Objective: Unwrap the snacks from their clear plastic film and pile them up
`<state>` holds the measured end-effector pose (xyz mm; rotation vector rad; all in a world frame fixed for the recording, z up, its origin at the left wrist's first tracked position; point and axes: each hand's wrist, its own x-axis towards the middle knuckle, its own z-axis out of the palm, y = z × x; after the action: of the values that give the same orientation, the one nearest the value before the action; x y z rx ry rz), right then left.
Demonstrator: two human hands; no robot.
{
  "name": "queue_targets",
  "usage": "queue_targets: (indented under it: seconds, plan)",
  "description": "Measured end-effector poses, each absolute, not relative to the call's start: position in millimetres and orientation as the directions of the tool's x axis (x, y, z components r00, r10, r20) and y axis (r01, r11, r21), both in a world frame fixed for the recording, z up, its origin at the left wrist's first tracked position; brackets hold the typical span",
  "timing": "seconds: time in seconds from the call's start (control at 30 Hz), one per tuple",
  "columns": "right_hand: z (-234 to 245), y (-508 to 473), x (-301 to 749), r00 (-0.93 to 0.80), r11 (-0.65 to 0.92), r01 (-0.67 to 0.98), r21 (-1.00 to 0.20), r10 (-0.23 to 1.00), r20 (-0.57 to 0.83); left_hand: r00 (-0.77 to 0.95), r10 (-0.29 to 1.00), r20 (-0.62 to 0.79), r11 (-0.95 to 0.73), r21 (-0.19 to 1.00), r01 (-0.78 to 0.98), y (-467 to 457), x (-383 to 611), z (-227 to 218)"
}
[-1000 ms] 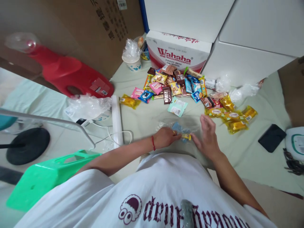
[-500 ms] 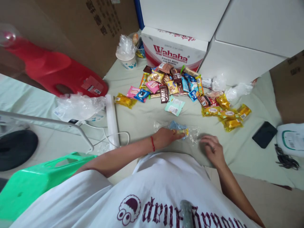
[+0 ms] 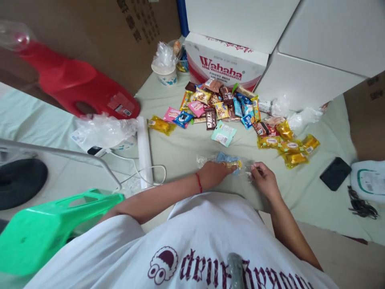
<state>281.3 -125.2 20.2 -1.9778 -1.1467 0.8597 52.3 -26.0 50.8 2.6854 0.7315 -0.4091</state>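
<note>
A clear plastic bag [image 3: 224,162] lies flat on the pale green sheet [image 3: 186,148], just in front of the person, its long axis running left to right between both hands. The left hand [image 3: 214,173] presses on its left part, fingers closed on a small yellow and blue snack packet [image 3: 231,161] inside. The right hand [image 3: 264,178] pinches the bag's right end. The snack pile [image 3: 228,108] lies beyond, toward the cartons. The bag's mouth is hard to make out.
</note>
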Motion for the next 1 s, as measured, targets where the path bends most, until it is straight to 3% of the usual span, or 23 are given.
queue_targets:
  seconds: [0.07, 0.17, 0.3, 0.43, 0.53, 0.63, 0.73, 0.83, 1.0]
  plan:
    - [30.8, -122.2, 270.5, 0.396, -0.392, 0.419, -0.819, 0.891, -0.224, 0.836, 0.443, -0.323, -0.817, 0.237, 0.525, -28.4, 55.9, 48.3]
    - [37.9, -107.6, 245.1, 0.367, -0.285, 0.575, -0.767, 0.928, -0.069, 0.858, 0.440, -0.264, -0.830, 0.244, 0.501, -33.3, 62.4, 43.5]
    - [29.0, -87.3, 218.2, 0.107, -0.051, 0.799, -0.599, 0.992, 0.059, 0.881, 0.422, -0.214, -0.844, 0.263, 0.468, -33.1, 58.0, 38.2]
    - [15.8, -84.1, 213.9, -0.010, 0.039, 0.841, -0.540, 0.998, 0.057, 0.913, 0.405, -0.050, -0.846, 0.358, 0.395, -27.3, 18.4, 31.7]
    - [11.0, -86.8, 213.6, -0.004, 0.049, 0.831, -0.554, 0.997, 0.082, 0.862, 0.501, 0.075, -0.790, 0.447, 0.420, -29.1, -25.9, 17.3]
    - [10.1, -86.4, 210.3, 0.035, 0.029, 0.823, -0.567, 0.994, 0.101, 0.665, 0.742, 0.090, -0.588, 0.565, 0.580, -36.0, -62.1, -1.8]
    - [11.7, -82.7, 207.7, 0.069, 0.004, 0.826, -0.564, 0.992, 0.108, 0.320, 0.947, 0.026, -0.239, 0.722, 0.649, -40.3, -74.9, -12.8]
    - [14.1, -78.8, 208.5, 0.074, -0.004, 0.828, -0.561, 0.992, 0.103, 0.104, 0.989, -0.105, 0.030, 0.828, 0.560, -37.3, -61.1, -10.7]
    - [17.8, -76.4, 212.9, 0.072, -0.008, 0.812, -0.583, 0.994, 0.086, 0.077, 0.927, -0.367, 0.320, 0.881, 0.348, -27.7, -17.4, -1.5]
